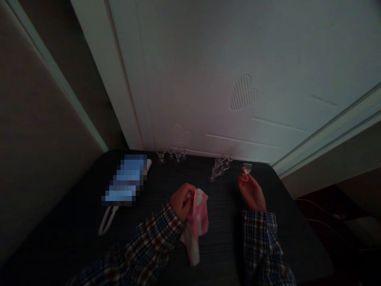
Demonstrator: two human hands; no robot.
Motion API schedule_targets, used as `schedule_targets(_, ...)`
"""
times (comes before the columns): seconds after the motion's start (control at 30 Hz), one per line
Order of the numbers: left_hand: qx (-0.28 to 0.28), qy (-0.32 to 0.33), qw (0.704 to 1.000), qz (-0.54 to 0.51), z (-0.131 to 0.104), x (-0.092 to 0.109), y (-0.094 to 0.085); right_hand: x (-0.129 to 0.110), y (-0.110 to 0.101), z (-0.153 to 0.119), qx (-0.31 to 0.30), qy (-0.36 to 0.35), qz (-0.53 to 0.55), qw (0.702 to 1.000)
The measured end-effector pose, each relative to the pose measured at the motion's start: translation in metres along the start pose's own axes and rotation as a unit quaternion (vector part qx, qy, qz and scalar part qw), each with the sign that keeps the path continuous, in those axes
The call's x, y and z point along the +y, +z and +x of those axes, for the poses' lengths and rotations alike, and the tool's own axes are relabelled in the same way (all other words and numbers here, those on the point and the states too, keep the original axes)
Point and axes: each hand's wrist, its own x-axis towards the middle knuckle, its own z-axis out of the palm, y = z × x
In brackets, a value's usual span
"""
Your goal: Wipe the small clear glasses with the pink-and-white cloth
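My left hand is closed round a pink and white cloth, which hangs down over the dark table. Between the fingertips of my right hand is a small clear stemmed glass, its bowl facing up. Just left of that hand, several small glasses lie close together on the table, some apparently on their sides. Farther left, near the back edge, several more little glasses stand upright. The cloth and the held glass are apart.
A blurred-out rectangular box or package with a white strap lies on the left of the dark table. Behind the table rises a white panel with heart-shaped reliefs. Pale cables run beyond the right edge.
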Motion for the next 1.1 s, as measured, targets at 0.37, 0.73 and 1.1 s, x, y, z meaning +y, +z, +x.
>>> schedule_targets(0.37, -0.023, 0.044, 0.999, 0.001, 0.003, -0.002, -0.001, 0.002, -0.015, 0.008, 0.099, -0.053, -0.082, 0.990)
schedule_targets(0.73, 0.016, -0.019, 1.000, -0.009, 0.005, -0.015, 0.001, 0.019, -0.037, 0.028, 0.160, -0.252, -0.608, 0.735)
schedule_targets(1.1, 0.018, -0.035, 0.998, -0.055, 0.005, -0.017, 0.003, 0.021, -0.036, 0.036, 0.167, -0.296, -0.662, 0.667)
